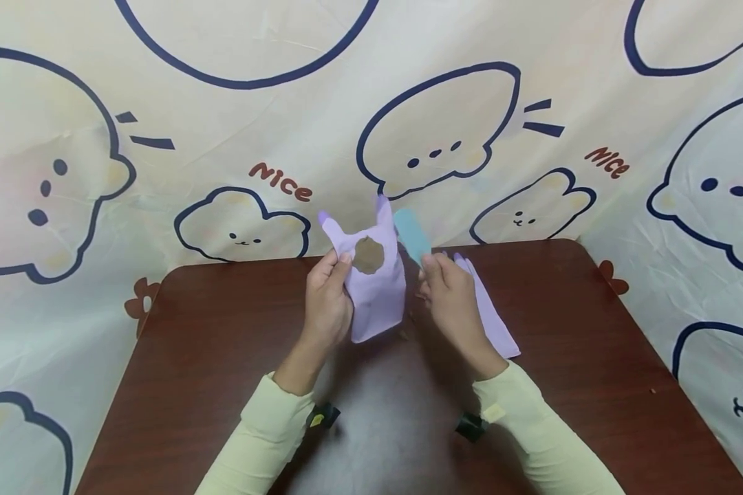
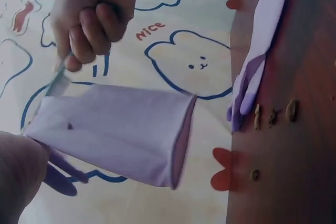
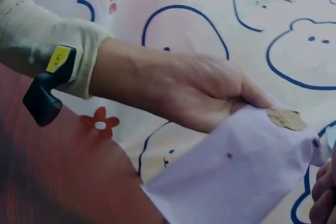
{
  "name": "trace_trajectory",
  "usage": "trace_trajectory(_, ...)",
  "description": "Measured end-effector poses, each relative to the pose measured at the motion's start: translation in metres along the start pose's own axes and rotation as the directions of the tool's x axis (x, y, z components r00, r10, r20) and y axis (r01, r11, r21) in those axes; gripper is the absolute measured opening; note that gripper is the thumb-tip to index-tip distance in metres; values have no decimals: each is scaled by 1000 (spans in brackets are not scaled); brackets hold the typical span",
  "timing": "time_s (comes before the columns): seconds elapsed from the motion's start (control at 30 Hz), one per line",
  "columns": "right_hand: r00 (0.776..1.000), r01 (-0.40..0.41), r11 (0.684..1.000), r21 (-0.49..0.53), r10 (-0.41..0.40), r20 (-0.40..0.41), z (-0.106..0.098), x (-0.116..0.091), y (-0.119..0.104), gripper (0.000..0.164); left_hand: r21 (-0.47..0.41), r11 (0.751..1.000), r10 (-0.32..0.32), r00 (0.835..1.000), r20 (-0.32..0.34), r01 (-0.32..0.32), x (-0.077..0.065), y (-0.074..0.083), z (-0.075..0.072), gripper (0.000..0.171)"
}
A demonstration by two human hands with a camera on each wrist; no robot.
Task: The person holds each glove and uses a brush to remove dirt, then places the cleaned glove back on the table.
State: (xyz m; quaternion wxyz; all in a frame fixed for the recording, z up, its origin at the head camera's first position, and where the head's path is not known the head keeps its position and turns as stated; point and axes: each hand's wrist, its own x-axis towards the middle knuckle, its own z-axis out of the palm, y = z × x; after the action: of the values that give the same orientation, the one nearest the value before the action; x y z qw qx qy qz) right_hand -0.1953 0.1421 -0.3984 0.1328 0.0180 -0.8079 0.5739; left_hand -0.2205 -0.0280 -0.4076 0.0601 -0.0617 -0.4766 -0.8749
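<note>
My left hand [image 1: 329, 299] holds up a lilac rubber glove [image 1: 376, 302], its thumb on the front near a round brown clay-like patch [image 1: 368, 255]. Two darker-tipped glove fingers stick up above that patch, and the cuff hangs lowest. To the right of the glove, my right hand [image 1: 452, 295] grips a light blue flat scraper [image 1: 413, 234], blade slanting up toward the glove's fingers. From the left wrist, curled right fingers [image 2: 94, 32] show around the scraper's handle. A small dark speck marks the glove's cuff [image 3: 252, 166] in the right wrist view.
A second lilac glove [image 1: 495, 323] lies on the dark wooden table [image 1: 223, 357], right of the hands. Several small brown lumps [image 2: 291, 110] sit near it. Behind the table hangs a cartoon-printed cloth [image 1: 322, 130].
</note>
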Motion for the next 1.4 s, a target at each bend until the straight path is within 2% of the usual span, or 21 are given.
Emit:
trace_trajectory(0.07,1000,9,997,78,-11,25,1,-1,-2,48,30,1000,-8,1000,6,8,1,-1,0,35)
trace_trajectory(0.13,997,30,995,99,-37,66,5,-2,-6,45,89,996,-23,999,26,21,1,-2,1,34)
trace_trajectory(0.2,993,69,996,52,-73,95,10,-4,-9,42,147,989,-26,998,51,19,1,-3,3,34)
trace_trajectory(0.27,990,112,993,-40,-108,96,15,-3,-10,39,170,985,-19,997,70,7,0,-4,5,34)
trace_trajectory(0.37,988,152,976,-158,-146,54,18,-2,-10,36,149,989,-9,998,62,-1,0,-4,7,34)
trace_trajectory(0.53,988,153,971,-184,-150,26,16,0,-11,36,117,993,-11,1000,29,7,1,-2,7,34)
trace_trajectory(0.7,989,146,966,-214,-145,19,15,0,-9,39,110,994,-2,999,36,-2,1,-3,4,35)
trace_trajectory(0.8,994,111,974,-197,-111,12,15,-1,-6,40,100,995,3,1000,29,-5,-1,-4,1,34)
trace_trajectory(1.03,1000,29,997,-67,-28,14,12,1,-1,47,78,997,-3,1000,21,1,-2,-4,-2,35)
trace_trajectory(1.17,999,34,999,-32,-35,-15,9,3,-1,50,70,998,-4,1000,10,3,-2,-4,-2,34)
trace_trajectory(1.23,999,38,999,7,-38,11,9,1,-5,50,67,998,-10,1000,15,9,-1,-5,-1,34)
trace_trajectory(1.33,995,91,996,-20,-90,50,14,-4,-10,44,91,996,-23,999,35,20,-1,-5,0,34)
trace_trajectory(1.4,990,133,988,-78,-128,64,18,-7,-11,40,109,994,-23,999,49,18,-1,-4,2,35)
